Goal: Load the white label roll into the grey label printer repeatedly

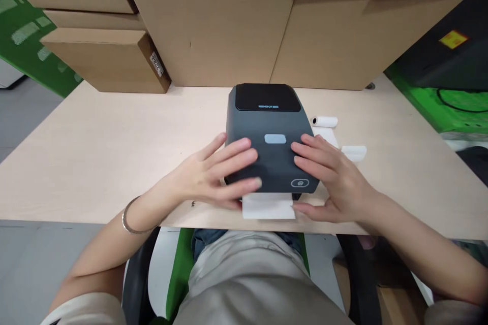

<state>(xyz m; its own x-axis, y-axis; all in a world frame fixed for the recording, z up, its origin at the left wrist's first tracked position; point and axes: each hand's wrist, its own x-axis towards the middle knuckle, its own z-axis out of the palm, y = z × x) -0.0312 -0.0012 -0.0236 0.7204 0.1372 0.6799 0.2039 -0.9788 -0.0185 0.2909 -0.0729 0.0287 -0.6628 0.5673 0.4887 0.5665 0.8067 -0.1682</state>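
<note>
A dark grey label printer [271, 127] sits on the pale wooden table [95, 162] near its front edge. A white label strip [268, 207] sticks out of the printer's front slot. My left hand [213, 175] lies flat on the lid's left side, fingers stretched out. My right hand [330, 175] rests on the lid's right side with its fingers extended and its thumb low by the label strip. Neither hand grips anything.
Stacked cardboard boxes [213, 30] wall off the back of the table. A white paper roll [325, 121] and a loose white label piece [354, 152] lie right of the printer. A green and black bin [450, 81] stands at the right.
</note>
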